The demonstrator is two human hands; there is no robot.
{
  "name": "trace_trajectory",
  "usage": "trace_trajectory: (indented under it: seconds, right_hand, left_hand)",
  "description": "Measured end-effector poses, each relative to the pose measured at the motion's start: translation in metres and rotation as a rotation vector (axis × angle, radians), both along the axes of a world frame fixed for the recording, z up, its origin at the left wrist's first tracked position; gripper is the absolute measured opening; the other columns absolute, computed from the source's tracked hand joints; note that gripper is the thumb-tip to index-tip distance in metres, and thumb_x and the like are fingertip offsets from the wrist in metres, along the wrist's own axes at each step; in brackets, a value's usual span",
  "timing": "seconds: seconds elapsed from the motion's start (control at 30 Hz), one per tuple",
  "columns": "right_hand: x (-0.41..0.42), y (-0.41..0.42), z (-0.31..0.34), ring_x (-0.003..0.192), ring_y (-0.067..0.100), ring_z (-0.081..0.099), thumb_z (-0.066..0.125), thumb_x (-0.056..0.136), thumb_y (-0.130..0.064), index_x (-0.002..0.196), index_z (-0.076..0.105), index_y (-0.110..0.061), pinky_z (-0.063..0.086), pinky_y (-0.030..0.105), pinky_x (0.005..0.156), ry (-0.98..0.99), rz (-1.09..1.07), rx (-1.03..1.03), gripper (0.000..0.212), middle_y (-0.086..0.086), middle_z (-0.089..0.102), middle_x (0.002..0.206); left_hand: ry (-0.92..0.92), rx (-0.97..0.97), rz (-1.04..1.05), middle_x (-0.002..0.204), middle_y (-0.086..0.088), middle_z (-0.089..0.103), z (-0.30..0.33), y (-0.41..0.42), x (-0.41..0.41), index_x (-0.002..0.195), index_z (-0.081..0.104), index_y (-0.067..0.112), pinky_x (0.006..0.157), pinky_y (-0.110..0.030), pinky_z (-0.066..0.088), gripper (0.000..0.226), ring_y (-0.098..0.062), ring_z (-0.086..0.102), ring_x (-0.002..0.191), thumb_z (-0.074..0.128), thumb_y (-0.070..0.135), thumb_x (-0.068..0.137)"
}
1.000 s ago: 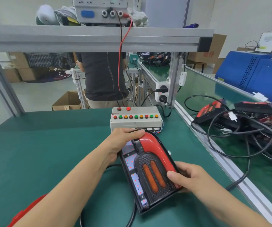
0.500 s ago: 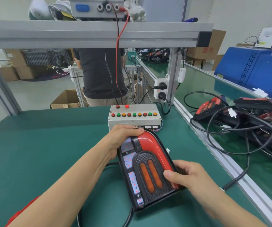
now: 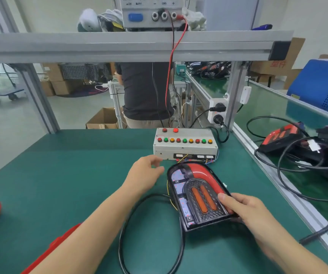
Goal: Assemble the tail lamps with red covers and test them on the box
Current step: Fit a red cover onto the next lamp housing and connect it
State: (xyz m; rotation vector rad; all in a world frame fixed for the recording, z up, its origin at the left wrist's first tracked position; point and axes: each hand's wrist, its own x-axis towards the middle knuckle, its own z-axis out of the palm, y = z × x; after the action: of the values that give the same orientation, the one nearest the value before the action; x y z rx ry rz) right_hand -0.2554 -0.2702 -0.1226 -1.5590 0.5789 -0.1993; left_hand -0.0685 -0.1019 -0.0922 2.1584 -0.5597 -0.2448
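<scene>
— Where's the tail lamp (image 3: 197, 196)?
— On the green bench (image 3: 76, 175), just in front of the test box (image 3: 185, 145). The right hand (image 3: 246, 212) grips its near corner; the left hand (image 3: 145, 175) hovers beside it, fingers loose.
— Any writing?
— Blurred panel labels on the power supply (image 3: 149, 12), unreadable.

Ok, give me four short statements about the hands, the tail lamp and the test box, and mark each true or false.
1. The right hand grips the tail lamp at its near right edge. True.
2. The left hand presses a button on the test box. False: it hovers left of the lamp, touching neither.
3. The lamp sits on top of the box. False: it lies on the green mat in front of it.
4. A black cable loops on the mat beside the lamp. True.
</scene>
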Motion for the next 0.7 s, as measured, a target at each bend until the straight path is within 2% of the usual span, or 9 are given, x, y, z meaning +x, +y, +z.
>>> trace_trajectory:
  seconds: [0.07, 0.13, 0.2, 0.27, 0.4, 0.47, 0.53, 0.6, 0.7]
  right_hand:
    - [0.001, -0.003, -0.003, 0.090, 0.029, 0.071, 0.066, 0.081, -0.042, 0.092, 0.078, -0.017, 0.053, 0.043, 0.092, 0.021, 0.007, -0.043, 0.030, 0.007, 0.077, 0.090]
    - [0.001, -0.003, -0.003, 0.095, 0.030, 0.070, 0.066, 0.079, -0.046, 0.093, 0.078, -0.023, 0.049, 0.046, 0.098, 0.026, 0.018, -0.057, 0.030, 0.004, 0.077, 0.091]
    - [0.003, -0.003, -0.002, 0.091, 0.024, 0.072, 0.065, 0.069, -0.052, 0.092, 0.078, -0.028, 0.050, 0.044, 0.096, 0.023, 0.037, -0.061, 0.035, 0.002, 0.077, 0.091]
    - [0.003, -0.004, -0.002, 0.086, 0.018, 0.073, 0.065, 0.064, -0.055, 0.091, 0.078, -0.031, 0.051, 0.041, 0.093, 0.021, 0.057, -0.060, 0.038, 0.001, 0.077, 0.091]
    - [0.004, -0.005, -0.002, 0.082, 0.015, 0.074, 0.068, 0.060, -0.056, 0.089, 0.078, -0.034, 0.051, 0.035, 0.082, 0.022, 0.057, -0.033, 0.038, 0.000, 0.077, 0.089]
    - [0.004, -0.005, -0.001, 0.079, 0.014, 0.074, 0.069, 0.059, -0.055, 0.087, 0.077, -0.035, 0.051, 0.033, 0.079, 0.024, 0.042, -0.016, 0.036, 0.001, 0.077, 0.088]
    - [0.005, -0.005, 0.000, 0.077, 0.013, 0.074, 0.069, 0.058, -0.054, 0.086, 0.078, -0.035, 0.050, 0.031, 0.075, 0.019, 0.031, -0.004, 0.034, 0.002, 0.077, 0.087]
    - [0.004, -0.006, 0.000, 0.077, 0.013, 0.074, 0.071, 0.058, -0.055, 0.087, 0.078, -0.034, 0.050, 0.031, 0.075, 0.020, 0.045, -0.005, 0.036, 0.001, 0.077, 0.087]
    - [0.004, -0.006, -0.002, 0.079, 0.013, 0.074, 0.080, 0.054, -0.058, 0.088, 0.078, -0.035, 0.057, 0.030, 0.072, 0.017, 0.070, -0.022, 0.041, 0.001, 0.077, 0.088]
  left_hand:
    - [-0.084, 0.111, 0.040, 0.113, 0.006, 0.063, 0.006, 0.019, 0.005, 0.119, 0.061, 0.020, 0.081, -0.028, 0.047, 0.035, -0.020, 0.059, 0.087, 0.054, 0.008, 0.087]
    - [-0.139, 0.197, 0.078, 0.109, 0.007, 0.064, 0.012, 0.040, 0.011, 0.116, 0.062, 0.022, 0.070, -0.023, 0.043, 0.041, -0.015, 0.052, 0.076, 0.049, 0.000, 0.084]
    - [-0.171, 0.291, 0.129, 0.107, 0.008, 0.065, 0.018, 0.061, 0.017, 0.114, 0.063, 0.024, 0.070, -0.023, 0.043, 0.043, -0.014, 0.054, 0.079, 0.046, -0.002, 0.083]
    - [-0.182, 0.391, 0.181, 0.107, 0.008, 0.065, 0.024, 0.082, 0.022, 0.115, 0.063, 0.025, 0.080, -0.027, 0.048, 0.039, -0.016, 0.058, 0.093, 0.050, 0.005, 0.084]
    - [-0.166, 0.511, 0.336, 0.117, 0.008, 0.062, 0.026, 0.129, 0.035, 0.124, 0.057, 0.027, 0.092, -0.032, 0.045, 0.037, -0.018, 0.056, 0.109, 0.056, 0.020, 0.087]
    - [-0.153, 0.557, 0.465, 0.133, 0.003, 0.055, 0.024, 0.152, 0.041, 0.133, 0.050, 0.028, 0.101, -0.039, 0.039, 0.045, -0.023, 0.048, 0.123, 0.054, 0.021, 0.088]
    - [-0.140, 0.660, 0.605, 0.145, -0.004, 0.042, 0.022, 0.174, 0.046, 0.138, 0.043, 0.026, 0.109, -0.053, 0.026, 0.052, -0.028, 0.034, 0.134, 0.050, 0.016, 0.088]
    - [-0.101, 0.717, 0.722, 0.148, -0.009, 0.034, 0.018, 0.191, 0.048, 0.139, 0.040, 0.020, 0.108, -0.065, 0.013, 0.054, -0.029, 0.022, 0.139, 0.047, 0.010, 0.087]
    - [-0.019, 0.789, 0.796, 0.147, -0.013, 0.032, 0.005, 0.209, 0.050, 0.135, 0.040, 0.011, 0.106, -0.071, 0.011, 0.048, -0.031, 0.017, 0.139, 0.044, 0.005, 0.087]
